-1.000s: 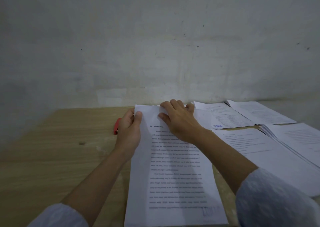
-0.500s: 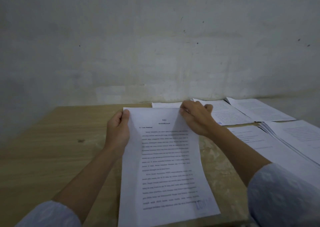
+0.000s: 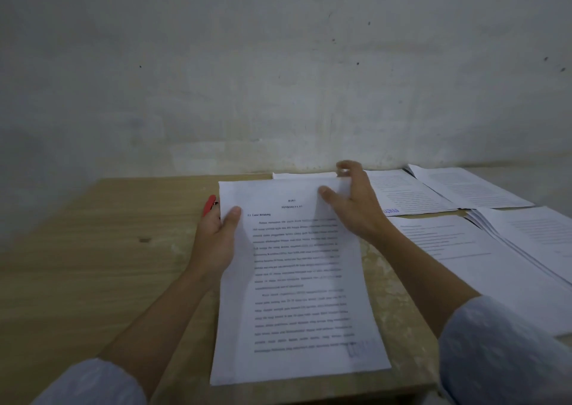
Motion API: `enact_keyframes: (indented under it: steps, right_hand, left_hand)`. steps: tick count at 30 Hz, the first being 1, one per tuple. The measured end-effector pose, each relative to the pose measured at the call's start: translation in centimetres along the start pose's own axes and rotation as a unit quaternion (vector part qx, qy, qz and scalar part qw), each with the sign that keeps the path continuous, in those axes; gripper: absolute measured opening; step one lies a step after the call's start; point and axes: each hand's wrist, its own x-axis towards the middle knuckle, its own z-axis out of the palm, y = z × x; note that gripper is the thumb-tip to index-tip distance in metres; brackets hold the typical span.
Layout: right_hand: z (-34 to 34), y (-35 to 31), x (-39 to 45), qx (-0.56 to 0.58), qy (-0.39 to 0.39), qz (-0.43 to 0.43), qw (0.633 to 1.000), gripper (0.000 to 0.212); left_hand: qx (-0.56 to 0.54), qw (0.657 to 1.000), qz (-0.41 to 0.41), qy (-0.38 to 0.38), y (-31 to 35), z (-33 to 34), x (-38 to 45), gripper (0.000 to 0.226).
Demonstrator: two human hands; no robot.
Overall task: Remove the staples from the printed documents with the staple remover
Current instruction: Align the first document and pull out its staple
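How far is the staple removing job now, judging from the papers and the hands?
Done: loose documents lie spread at the right, though staples are too small to see. In hand: the left hand pinches the front document by its edge; the right hand is at its top corner. Left: the red staple remover lies on the table, held by neither hand.

Just one camera here, strapped on the person's head, wide-angle, looking forward and down over the wooden table [image 3: 93, 265] toward the grey wall [image 3: 278, 79]. It sits close, so both forearms run in from the bottom corners. Edges bend a bit. No second view, so nothing's shared.
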Motion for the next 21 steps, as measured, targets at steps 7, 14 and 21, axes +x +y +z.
enact_keyframes:
  steps: [7,14,21]
  right_hand:
    - [0.4,3.0,-2.2,0.171,-0.113,0.148,0.967,0.027]
    - [0.4,1.9,-1.7,0.203,-0.061,0.133,0.968,0.016]
    - [0.3,1.2,-1.5,0.144,-0.099,0.166,0.971,0.025]
  left_hand:
    - [-0.04,0.999,-0.013,0.035,1.7,-0.2,1.0,0.021]
    - [-0.045,0.993,-0.071,-0.084,1.4,-0.9,0.1,0.024]
    - [-0.019,0.993,-0.084,-0.081,1.1,-0.3,-0.4,0.027]
